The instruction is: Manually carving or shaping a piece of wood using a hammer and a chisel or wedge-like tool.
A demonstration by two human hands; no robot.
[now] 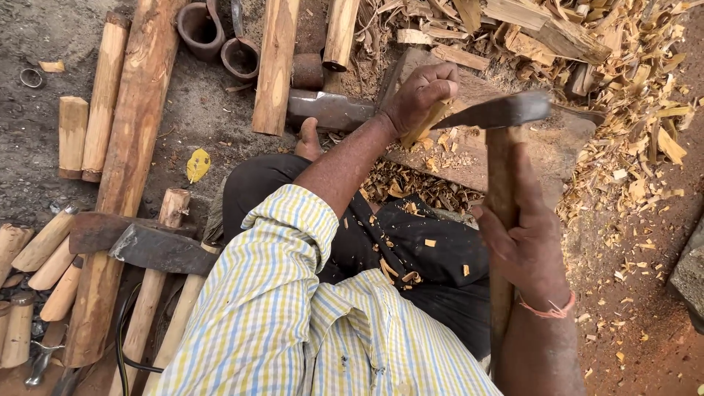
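**Hand axe at a held wood piece, chopping block**

Left hand (419, 94): fingers curled tight around a short pale wood piece (427, 122), which stands tilted on the chopping block (469, 158). Thumb side faces the camera.

Right hand (522, 242): fingers wrapped around the wooden handle (501, 191) of a hand axe, grip low on the shaft. An orange thread sits at the wrist. The dark metal axe head (499, 111) lies level, its thin edge pointing at the wood piece and touching or just beside it; contact cannot be told for certain.

Surroundings: wood chips (631, 88) heaped behind and right of the block, more on the dark trousers (418, 242). A heavy hammer head (330, 110) lies left of the block. On the ground at left, peeled wooden poles (132, 147), short cut pegs (72, 136) and two more axes (158, 249) lying over them. Two clay pots (199, 29) at top.
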